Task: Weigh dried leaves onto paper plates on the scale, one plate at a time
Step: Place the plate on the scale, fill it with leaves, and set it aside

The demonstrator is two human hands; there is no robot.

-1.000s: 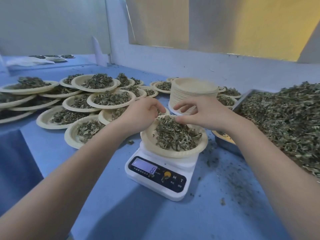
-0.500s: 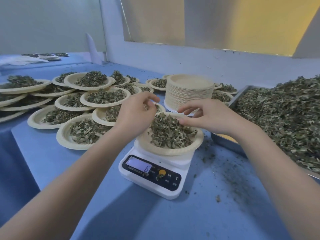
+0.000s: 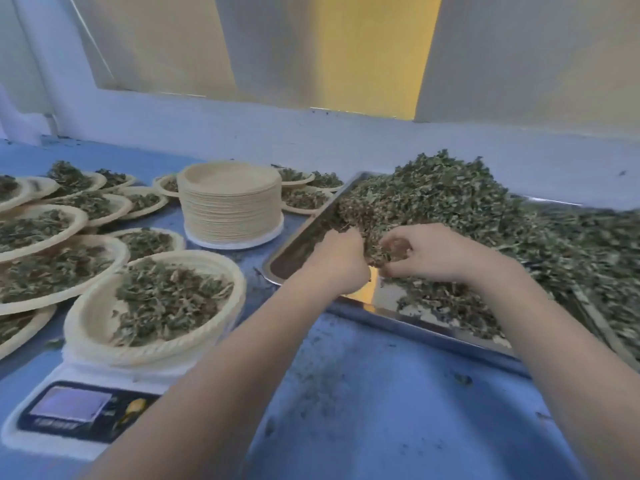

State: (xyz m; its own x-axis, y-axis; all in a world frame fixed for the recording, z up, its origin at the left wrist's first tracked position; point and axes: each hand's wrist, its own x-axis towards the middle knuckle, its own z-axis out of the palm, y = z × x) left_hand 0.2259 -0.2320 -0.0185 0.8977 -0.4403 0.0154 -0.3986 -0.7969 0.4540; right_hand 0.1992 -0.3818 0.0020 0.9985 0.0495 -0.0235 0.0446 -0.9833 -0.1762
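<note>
- A blue table (image 3: 398,410) stands against a pale wall, with yellow and cream panels above it.
- The scale (image 3: 83,407) sits at the near left edge of the table. Its screen is too blurry to read.
- A plate (image 3: 156,303) rests on the scale with some leaves in it.
- The big heap of leaves (image 3: 467,216) lies in a metal tray (image 3: 301,233) at the right side of the table, just beside the scale.
- Both hands are in the tray, at the near left part of the heap.
- The left hand (image 3: 341,259) has its fingers curled into the leaves, as if grabbing a bunch.
- The right hand (image 3: 429,252) has curled fingers too and pinches a small clump of leaves.
- A tall stack (image 3: 230,202) of clean plates stands toward the back of the table, beside the tray's far left corner.
- Many full plates (image 3: 45,233) cover the left side of the table, some resting on top of others. A few more sit behind the stack.
- So lots of plates look done. The one on the scale probably needs a bit more, and the hands seem to be fetching it.
- There is still a big heap and a tall stack, so a lot of work is left.
</note>
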